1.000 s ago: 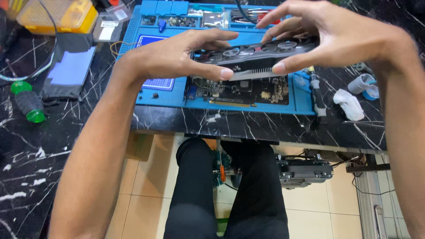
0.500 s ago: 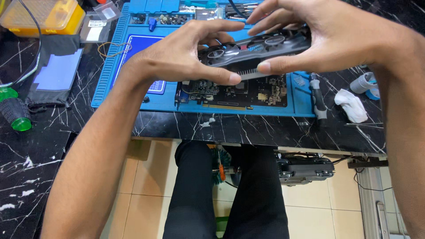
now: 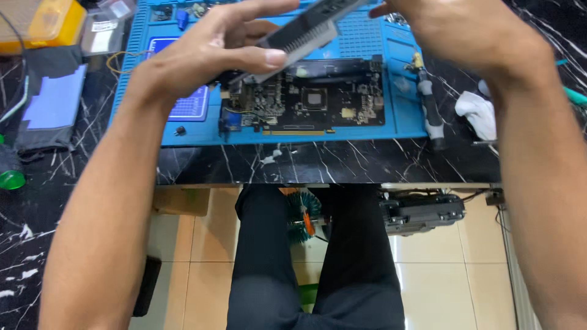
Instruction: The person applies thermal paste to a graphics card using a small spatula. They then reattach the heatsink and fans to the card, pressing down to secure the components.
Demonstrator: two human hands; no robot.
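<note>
Above the blue work mat, a finned cooler block is held tilted between both hands. It is gripped at its lower end by the left hand, thumb beneath and fingers closed over the top; its upper end is clasped by the right hand. Directly below it, a bare circuit board is laid flat on the mat. A screwdriver is seen just beside the board, on the dark marbled surface.

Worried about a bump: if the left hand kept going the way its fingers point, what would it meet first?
Likely the right hand. The left hand points rightward along the finned cooler, which both hands hold above the circuit board; depth is unclear.
</note>
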